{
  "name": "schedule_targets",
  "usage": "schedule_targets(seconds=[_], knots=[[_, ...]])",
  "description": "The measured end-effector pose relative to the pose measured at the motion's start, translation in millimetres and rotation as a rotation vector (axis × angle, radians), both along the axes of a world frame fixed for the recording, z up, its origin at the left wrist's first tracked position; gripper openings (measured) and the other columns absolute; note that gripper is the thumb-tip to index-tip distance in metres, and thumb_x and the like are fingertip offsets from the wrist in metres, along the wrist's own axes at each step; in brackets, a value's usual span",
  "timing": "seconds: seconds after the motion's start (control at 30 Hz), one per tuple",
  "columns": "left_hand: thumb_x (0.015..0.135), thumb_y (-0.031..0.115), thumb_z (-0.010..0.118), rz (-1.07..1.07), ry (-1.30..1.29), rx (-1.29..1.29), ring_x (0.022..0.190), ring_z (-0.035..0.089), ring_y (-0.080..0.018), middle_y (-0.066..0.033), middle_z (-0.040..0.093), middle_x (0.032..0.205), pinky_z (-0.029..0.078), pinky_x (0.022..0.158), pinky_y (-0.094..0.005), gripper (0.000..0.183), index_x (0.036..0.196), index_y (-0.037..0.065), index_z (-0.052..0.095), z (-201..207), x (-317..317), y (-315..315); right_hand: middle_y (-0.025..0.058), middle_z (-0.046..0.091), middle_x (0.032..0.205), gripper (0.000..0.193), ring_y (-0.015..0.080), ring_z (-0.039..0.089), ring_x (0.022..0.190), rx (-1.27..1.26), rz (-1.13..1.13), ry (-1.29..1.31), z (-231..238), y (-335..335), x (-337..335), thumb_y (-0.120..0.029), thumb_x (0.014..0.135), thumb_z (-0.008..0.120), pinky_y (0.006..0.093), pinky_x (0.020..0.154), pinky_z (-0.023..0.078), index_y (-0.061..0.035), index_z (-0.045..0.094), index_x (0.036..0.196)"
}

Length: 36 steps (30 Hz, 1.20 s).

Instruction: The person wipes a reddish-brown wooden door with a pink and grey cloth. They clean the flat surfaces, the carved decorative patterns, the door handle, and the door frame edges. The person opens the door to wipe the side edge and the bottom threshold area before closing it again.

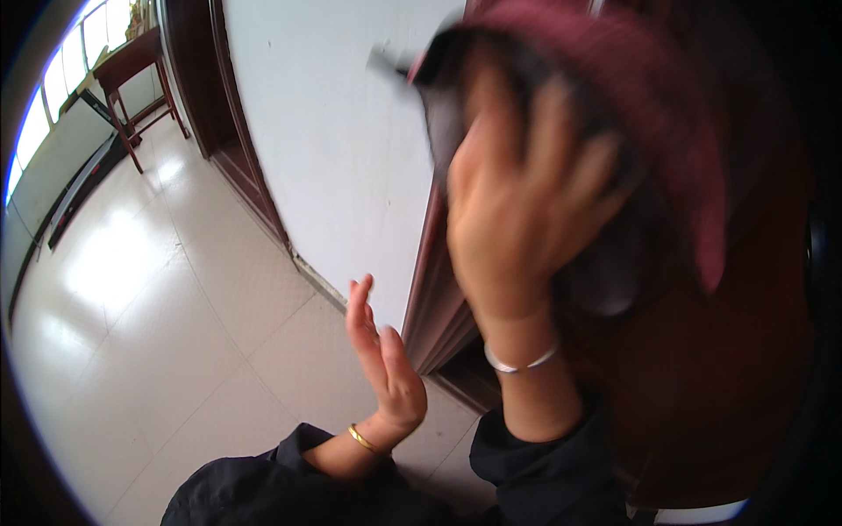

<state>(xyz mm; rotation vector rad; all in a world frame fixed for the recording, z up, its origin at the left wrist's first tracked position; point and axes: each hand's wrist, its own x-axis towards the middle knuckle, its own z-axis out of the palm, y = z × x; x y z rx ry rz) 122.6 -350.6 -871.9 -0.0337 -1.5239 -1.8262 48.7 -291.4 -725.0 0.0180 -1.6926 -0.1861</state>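
Dark sleeves are reaching in from the lower edge. The left hand, wearing a gold bangle, is pointing its fingers upward; it is standing open with the thumb apart, and it is holding nothing. The right hand, above a silver bangle, is spreading its fingers against the dark inner side of a maroon cloth; blur is hiding the fingertips, so I cannot tell whether they are gripping it.

The cloth is hanging at the upper right, in front of a dark reddish-brown panel; whether it is touching the panel I cannot tell. Its long axis is curving from the upper middle down to the right, its narrow end is pointing downward, and its dark hollow is facing the hand. A small grey tab is sticking out leftward.

Beyond, a brown door frame is edging a white wall. Pale, glossy floor tiles are reflecting light. Farther off, a dark doorway is bordering the wall, and a wooden stool is standing near bright windows.
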Motion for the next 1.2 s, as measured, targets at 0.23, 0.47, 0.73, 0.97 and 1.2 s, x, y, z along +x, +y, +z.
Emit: schedule_targets(seconds=[0.23, 0.47, 0.73, 0.97, 1.2], knots=[[0.091, 0.016, 0.036, -0.005, 0.071, 0.025, 0.134, 0.022, -0.0256, -0.0168, 0.03, 0.141, 0.011, 0.11, -0.0426, 0.049, 0.136, -0.001, 0.027, 12, 7, -28, 0.0132, 0.049, 0.122, 0.041, 0.0302, 0.048, 0.11, 0.003, 0.591, -0.875, -250, 19, 56, -0.034, 0.089, 0.049, 0.0464, 0.091, 0.039, -0.0155, 0.048, 0.125], [0.088, 0.015, 0.042, -0.018, 0.037, -0.156, 0.135, 0.023, -0.0264, -0.0167, 0.031, 0.141, 0.014, 0.11, -0.0442, 0.053, 0.138, 0.004, 0.027, -9, 0, -42, 0.0091, 0.057, 0.106, 0.033, 0.0213, 0.053, 0.098, -0.557, 0.642, -1.258, -322, 26, 62, -0.033, 0.087, 0.052, 0.0358, 0.082, 0.043, -0.0169, 0.051, 0.116], [0.088, 0.013, 0.047, -0.126, 0.013, -0.253, 0.135, 0.025, -0.0271, -0.0159, 0.031, 0.142, 0.017, 0.11, -0.0459, 0.054, 0.139, 0.009, 0.029, -16, 3, -18, 0.0081, 0.058, 0.09, 0.022, 0.0195, 0.056, 0.08, -0.083, 0.316, -1.138, -445, 49, 78, -0.03, 0.088, 0.048, 0.0331, 0.07, 0.045, -0.0136, 0.054, 0.101], [0.082, 0.0, 0.048, -0.185, -0.203, -0.236, 0.136, 0.02, -0.0248, -0.0136, 0.025, 0.144, 0.016, 0.109, -0.0442, 0.063, 0.14, 0.009, 0.023, -19, 1, -29, 0.0079, 0.058, 0.086, 0.021, 0.0216, 0.057, 0.08, -0.137, 0.825, -1.16, -358, 37, 57, -0.023, 0.077, 0.054, 0.033, 0.071, 0.045, -0.0097, 0.053, 0.093], [0.084, 0.002, 0.052, -0.294, -0.127, -0.288, 0.136, 0.019, -0.0279, -0.0109, 0.02, 0.146, 0.02, 0.109, -0.045, 0.069, 0.143, 0.01, 0.016, -39, -9, -7, 0.0111, 0.057, 0.069, 0.014, 0.0266, 0.057, 0.066, -0.343, 0.796, -1.264, -354, 40, 60, -0.024, 0.077, 0.055, 0.035, 0.062, 0.047, -0.0104, 0.056, 0.076]])
